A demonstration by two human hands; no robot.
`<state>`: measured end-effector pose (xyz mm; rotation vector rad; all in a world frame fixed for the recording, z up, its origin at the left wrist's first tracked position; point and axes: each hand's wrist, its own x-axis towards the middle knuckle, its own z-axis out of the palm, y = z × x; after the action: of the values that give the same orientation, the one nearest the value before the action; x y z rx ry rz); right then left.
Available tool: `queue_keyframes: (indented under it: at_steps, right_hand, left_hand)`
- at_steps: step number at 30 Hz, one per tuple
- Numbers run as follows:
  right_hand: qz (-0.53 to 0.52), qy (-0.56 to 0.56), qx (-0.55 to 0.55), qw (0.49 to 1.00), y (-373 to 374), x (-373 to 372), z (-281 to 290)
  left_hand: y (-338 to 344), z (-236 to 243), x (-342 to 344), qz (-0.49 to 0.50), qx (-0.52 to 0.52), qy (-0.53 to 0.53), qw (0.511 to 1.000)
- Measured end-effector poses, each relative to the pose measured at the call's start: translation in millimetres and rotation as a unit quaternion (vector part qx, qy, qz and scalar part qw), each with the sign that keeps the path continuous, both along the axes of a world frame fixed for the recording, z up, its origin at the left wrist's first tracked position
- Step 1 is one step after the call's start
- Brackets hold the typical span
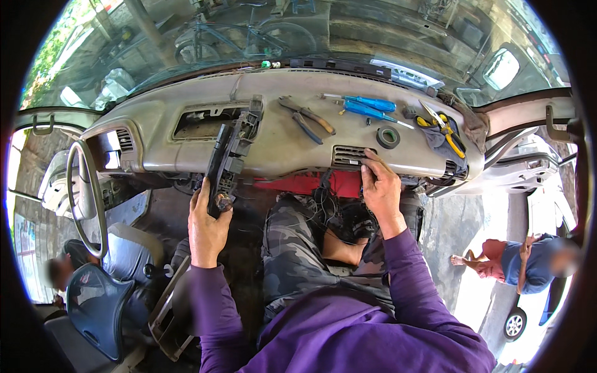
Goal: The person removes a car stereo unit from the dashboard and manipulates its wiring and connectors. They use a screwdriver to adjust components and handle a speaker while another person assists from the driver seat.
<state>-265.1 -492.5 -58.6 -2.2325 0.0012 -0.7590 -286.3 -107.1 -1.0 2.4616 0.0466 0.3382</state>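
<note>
My left hand (208, 227) grips a long, dark plastic part (238, 146) with clips along it, standing up against the dashboard (286, 155) beside a rectangular opening (208, 121). My right hand (382, 193) has its fingertips on the slatted air vent (345, 154), with thumb and forefinger apart. On the dashboard top lie pliers (305, 118), blue screwdrivers (367, 104), a roll of black tape (387, 137) and yellow-handled pliers (448, 130) on a dark cloth. Loose wires (323, 205) hang below the vent, in front of a red surface (280, 183).
A steering wheel (96, 230) is at the left. Near it, a person (130, 245) sits partly hidden by a dark chair back (99, 311). At the right, beyond the open doorway, another person in a blue shirt (528, 264) is near a white car (516, 323). A windscreen spans the top.
</note>
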Motion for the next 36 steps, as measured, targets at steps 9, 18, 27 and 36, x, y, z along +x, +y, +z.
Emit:
queue_keyframes:
  at_steps: [9, 18, 27, 36]
  right_hand:
    - [-0.01, -0.02, -0.009, 1.0, -0.5, 6.6, 1.4]
    - [0.005, 0.015, 0.014, 1.0, 1.7, 2.6, 8.9]
    - [-0.002, -0.021, -0.018, 1.0, 0.0, 5.2, 4.7]
    - [0.001, -0.025, -0.005, 1.0, -0.5, 7.6, 1.1]
  left_hand:
    - [-3.2, -1.8, 6.8, 0.004, -0.01, -0.002, 1.0]
    - [-5.3, 3.1, 4.5, -0.003, -0.001, -0.01, 1.0]
    - [-0.9, -3.7, 6.6, -0.003, 0.0, -0.009, 1.0]
    - [-2.6, -1.8, 6.9, -0.004, -0.014, -0.003, 1.0]
